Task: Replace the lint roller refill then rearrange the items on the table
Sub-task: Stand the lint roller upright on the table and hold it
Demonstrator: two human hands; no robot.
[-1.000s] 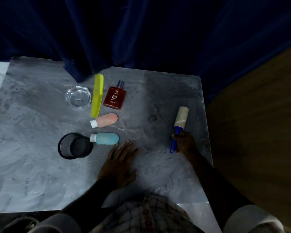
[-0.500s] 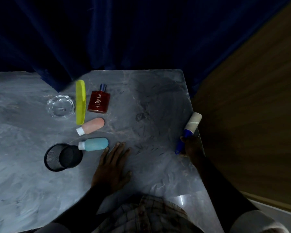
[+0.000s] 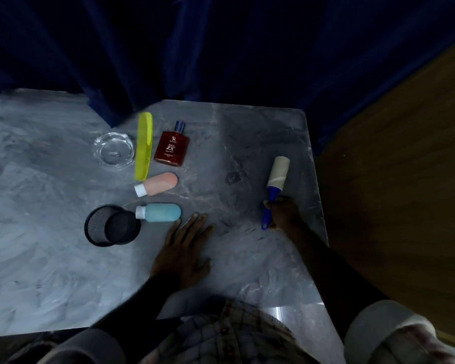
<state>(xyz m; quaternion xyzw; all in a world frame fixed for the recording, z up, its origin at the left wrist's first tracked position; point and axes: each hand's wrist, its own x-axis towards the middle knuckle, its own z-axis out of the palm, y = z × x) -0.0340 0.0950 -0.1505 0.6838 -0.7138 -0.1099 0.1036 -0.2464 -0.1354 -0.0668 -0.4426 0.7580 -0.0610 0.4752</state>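
Roller position is the main change: the blue-handled lint roller with its pale beige roll point(image 3: 275, 187) sits back inside the right side of the grey marbled bench point(image 3: 50, 258), where half a second ago its head hung past the bench's right border. Right hand point(image 3: 283, 212) is clamped on the blue handle, roll pointing away from the person; whether the roller rests on the surface or is held just above it I cannot tell in this dim view. Left hand point(image 3: 184, 254) stays flat on the bench, fingers spread, gripping nothing, fingertips just beside the teal squeeze bottle with white cap point(image 3: 159, 212). Other items look undisturbed: black mesh cup on its side point(image 3: 111, 225), pink squeeze bottle point(image 3: 156, 187), yellow comb point(image 3: 143, 145), red-brown perfume bottle point(image 3: 171, 147), clear glass ashtray point(image 3: 114, 149). Reading: refill step barely begun; no spare roll in sight, and rearranging not yet started.
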